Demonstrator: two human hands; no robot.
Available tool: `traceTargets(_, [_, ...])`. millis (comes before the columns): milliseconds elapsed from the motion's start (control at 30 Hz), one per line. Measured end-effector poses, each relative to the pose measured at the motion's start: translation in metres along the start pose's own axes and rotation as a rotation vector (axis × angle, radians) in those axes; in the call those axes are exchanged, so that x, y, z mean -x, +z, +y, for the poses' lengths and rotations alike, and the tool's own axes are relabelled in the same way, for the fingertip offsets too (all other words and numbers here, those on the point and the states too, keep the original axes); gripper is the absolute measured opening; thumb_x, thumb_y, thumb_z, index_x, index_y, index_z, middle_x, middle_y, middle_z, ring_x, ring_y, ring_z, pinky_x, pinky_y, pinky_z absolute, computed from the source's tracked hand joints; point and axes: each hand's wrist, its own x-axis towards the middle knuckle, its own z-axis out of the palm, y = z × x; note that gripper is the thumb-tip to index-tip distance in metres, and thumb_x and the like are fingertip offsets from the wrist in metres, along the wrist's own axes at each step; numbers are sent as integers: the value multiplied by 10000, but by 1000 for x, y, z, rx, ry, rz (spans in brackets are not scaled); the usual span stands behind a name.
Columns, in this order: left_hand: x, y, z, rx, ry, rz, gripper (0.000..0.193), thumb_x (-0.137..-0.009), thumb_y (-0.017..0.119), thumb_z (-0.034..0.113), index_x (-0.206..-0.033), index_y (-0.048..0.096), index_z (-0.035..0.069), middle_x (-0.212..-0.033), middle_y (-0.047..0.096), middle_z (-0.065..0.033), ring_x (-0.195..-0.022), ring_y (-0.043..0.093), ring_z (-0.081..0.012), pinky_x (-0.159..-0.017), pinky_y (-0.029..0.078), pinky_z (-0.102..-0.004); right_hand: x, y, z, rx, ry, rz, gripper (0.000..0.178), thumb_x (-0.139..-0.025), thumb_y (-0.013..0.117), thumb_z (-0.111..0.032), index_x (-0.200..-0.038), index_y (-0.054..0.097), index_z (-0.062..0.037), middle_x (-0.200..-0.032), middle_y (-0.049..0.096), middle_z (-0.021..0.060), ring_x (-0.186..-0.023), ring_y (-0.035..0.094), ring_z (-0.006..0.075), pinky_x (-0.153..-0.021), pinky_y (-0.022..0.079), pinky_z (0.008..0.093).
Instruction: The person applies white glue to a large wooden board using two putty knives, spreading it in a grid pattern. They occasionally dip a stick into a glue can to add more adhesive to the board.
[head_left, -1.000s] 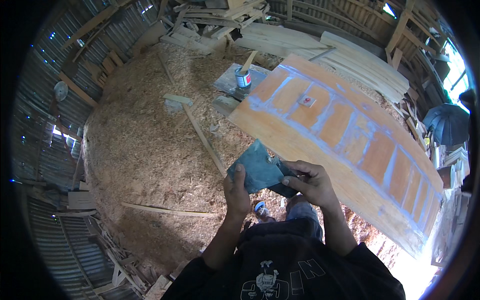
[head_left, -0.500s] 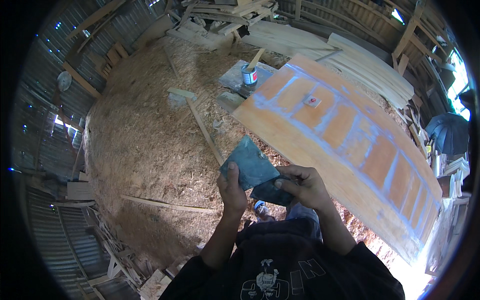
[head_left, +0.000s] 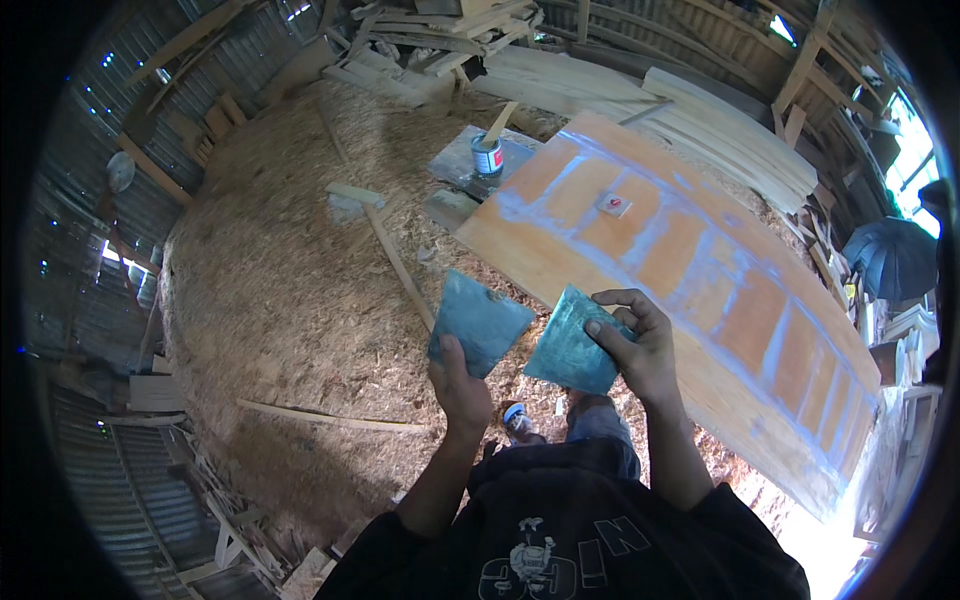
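Note:
Two flat, square, blue-green plates, smeared like putty spreaders, are held up side by side in front of my body. My left hand (head_left: 462, 392) grips the left plate (head_left: 480, 318) by its lower edge, with the thumb on its face. Pinched at its right edge, the right plate (head_left: 570, 348) is in my right hand (head_left: 645, 350), thumb on top. A narrow gap separates the plates. Just beyond my right hand lies a large brown wooden panel (head_left: 560, 250) with pale bluish filler streaks, and a small white square item (head_left: 614, 204) rests on it.
An open can (head_left: 487, 158) with a wooden stick (head_left: 501, 122) in it stands on a grey board (head_left: 452, 160) beyond the panel. Wood shavings (head_left: 290, 270) cover the floor, with loose wooden strips (head_left: 395, 262). Stacked planks (head_left: 700, 130) lie behind; a dark umbrella (head_left: 890, 258) is at right.
The two plates overlapped before and are now apart. My right hand has moved slightly up and right, turning its plate so its lighter face shows.

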Motion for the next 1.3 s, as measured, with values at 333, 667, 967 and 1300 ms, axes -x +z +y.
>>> traceTargets(333, [35,0,-8,-263,-2,-378,471,-1065,506,306,-1356,563,-60,-986,683,-67,-920,641,-163,-852,518,-310,-3,12,1,-76,-126,109,293,-874,752,23,-1151,657,8,-905,730,60,-770,655,74,-717,523,224])
traceTargets(667, [20,-27,-8,-678,-181,-620,414,-1008,605,283,-1295,635,-14,-957,754,-149,-823,713,-190,-752,576,-375,-12,13,-16,13,-277,179,302,-871,768,-5,-1153,662,13,-1085,724,89,-882,646,81,-791,530,243])
traceTargets(967, [-19,-119,34,-629,-31,33,351,-1034,609,304,-1175,649,-14,-920,645,-7,-802,559,-82,-693,465,-257,-44,-8,136,1198,111,-223,328,-928,684,-307,-1167,703,-83,-1010,703,283,-923,700,413,-780,554,497])
traceTargets(1300, [-9,-138,20,-624,31,163,289,-1049,532,170,-1298,593,37,-1210,604,-70,-1001,573,-144,-885,475,-299,-12,-22,173,417,182,-156,301,-934,685,-198,-1204,724,-69,-907,738,122,-791,684,165,-718,549,332])
